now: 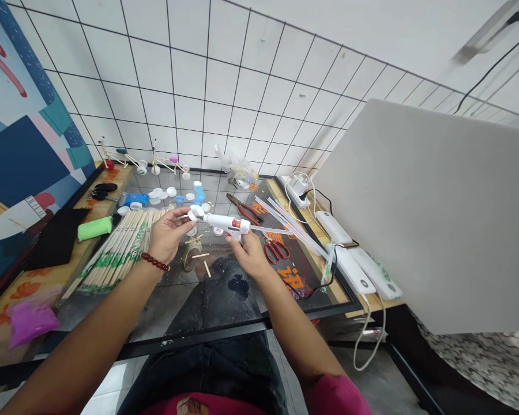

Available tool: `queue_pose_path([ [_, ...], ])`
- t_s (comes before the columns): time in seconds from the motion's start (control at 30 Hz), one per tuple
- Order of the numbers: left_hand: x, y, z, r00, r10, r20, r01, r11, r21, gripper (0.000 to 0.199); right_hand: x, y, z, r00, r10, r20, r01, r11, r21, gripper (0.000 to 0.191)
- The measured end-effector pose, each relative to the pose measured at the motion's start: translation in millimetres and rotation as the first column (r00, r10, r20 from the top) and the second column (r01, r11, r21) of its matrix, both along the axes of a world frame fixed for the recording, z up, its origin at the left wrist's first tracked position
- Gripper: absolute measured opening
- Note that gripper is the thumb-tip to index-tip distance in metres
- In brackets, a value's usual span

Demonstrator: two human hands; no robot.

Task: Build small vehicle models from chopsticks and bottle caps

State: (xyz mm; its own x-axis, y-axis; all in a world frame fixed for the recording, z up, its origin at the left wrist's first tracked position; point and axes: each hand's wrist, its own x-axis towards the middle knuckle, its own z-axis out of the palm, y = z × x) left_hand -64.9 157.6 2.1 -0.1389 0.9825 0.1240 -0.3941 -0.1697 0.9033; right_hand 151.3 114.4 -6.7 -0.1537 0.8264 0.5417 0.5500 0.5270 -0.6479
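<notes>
A white glue gun (220, 221) points to the left, with a clear glue stick out of its back end. My right hand (247, 253) is wrapped round its handle. At its nozzle, my left hand (169, 233) pinches a white bottle cap (195, 212) between thumb and fingers. The nozzle tip is at or very close to the cap; whether they touch cannot be made out. Several white and blue caps (179, 199) lie on the glass table just beyond my hands. Small cut stick pieces (200, 255) lie on the glass nearer to me.
Bundled wooden chopsticks (119, 248) lie left, beside a green pack (94, 228). Pliers (245, 208), red-handled scissors (277, 251) and glue sticks (292, 226) lie right. Small stick models (168, 164) stand at the back left. A power strip (296, 190) and white devices (357, 269) line the right edge.
</notes>
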Motion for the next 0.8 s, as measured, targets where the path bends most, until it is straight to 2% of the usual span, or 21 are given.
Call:
queue_pose_path([
  [0.17, -0.6, -0.8, 2.5, 0.999, 0.007, 0.047, -0.005, 0.999, -0.043, 0.044, 0.1, 0.3, 0.0, 1.000, -0.003, 0.001, 0.003, 1.000, -0.017, 0.028],
  [0.5, -0.9, -5.3, 10.9, 0.982, -0.084, 0.168, 0.097, 0.993, -0.067, 0.031, 0.9, 0.8, 0.5, 1.000, 0.004, -0.008, -0.004, 1.000, 0.001, 0.029],
  [0.8, -4.5, -2.9, 8.4, 0.974, -0.099, 0.202, 0.124, 0.985, -0.117, 0.027, 0.8, 1.9, 0.7, 1.000, -0.007, -0.019, 0.007, 1.000, 0.014, 0.031],
])
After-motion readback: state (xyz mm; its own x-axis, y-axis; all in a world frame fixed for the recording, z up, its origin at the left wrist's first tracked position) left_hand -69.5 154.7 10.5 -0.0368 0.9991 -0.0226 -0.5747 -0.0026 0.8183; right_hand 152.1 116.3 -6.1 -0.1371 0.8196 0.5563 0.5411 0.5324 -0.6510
